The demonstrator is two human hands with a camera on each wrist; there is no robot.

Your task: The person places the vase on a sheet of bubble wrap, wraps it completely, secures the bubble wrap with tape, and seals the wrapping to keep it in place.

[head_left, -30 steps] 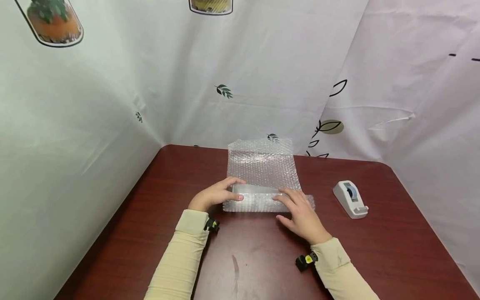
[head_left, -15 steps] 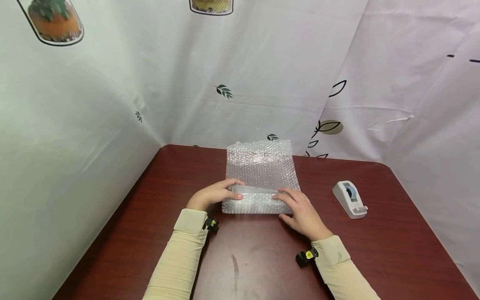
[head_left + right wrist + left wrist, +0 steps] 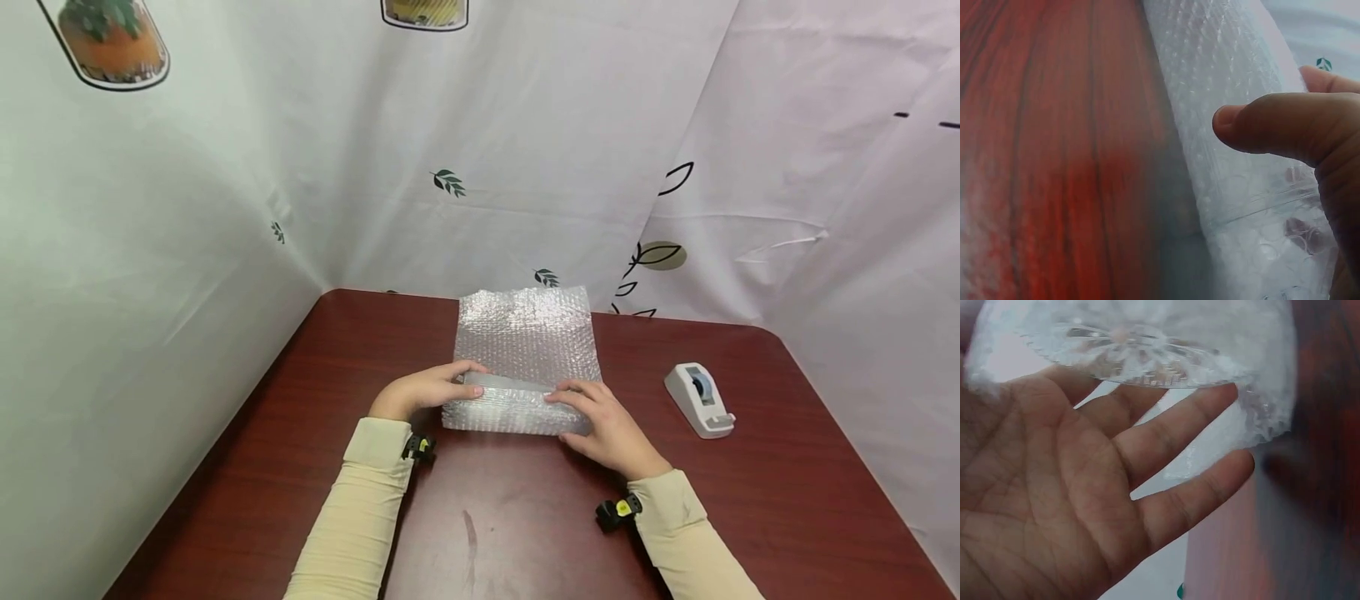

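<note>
A clear ribbed vessel lies on its side, rolled in bubble wrap point(image 3: 521, 337). Its round base point(image 3: 1141, 359), with a starburst pattern, shows inside the wrap in the left wrist view. My left hand point(image 3: 420, 392) holds the left end, thumb on the near side and index finger over the top; its other fingers spread across the base. At the right end my right hand point(image 3: 611, 427) grips the roll, fingers over the top and thumb point(image 3: 1266, 125) against the near side. Beyond the hands, the unrolled part of the wrap extends toward the back.
A white tape dispenser point(image 3: 701, 400) with a blue roll stands on the dark red table point(image 3: 517, 517), right of the wrap. White printed fabric point(image 3: 510, 150) hangs behind and on both sides. Each wrist wears a small black camera.
The roll has shifted slightly toward me, and the sheet's far edge has come nearer with it. A bit of wrap sticking out past my right hand no longer shows. Both hands keep their hold.
</note>
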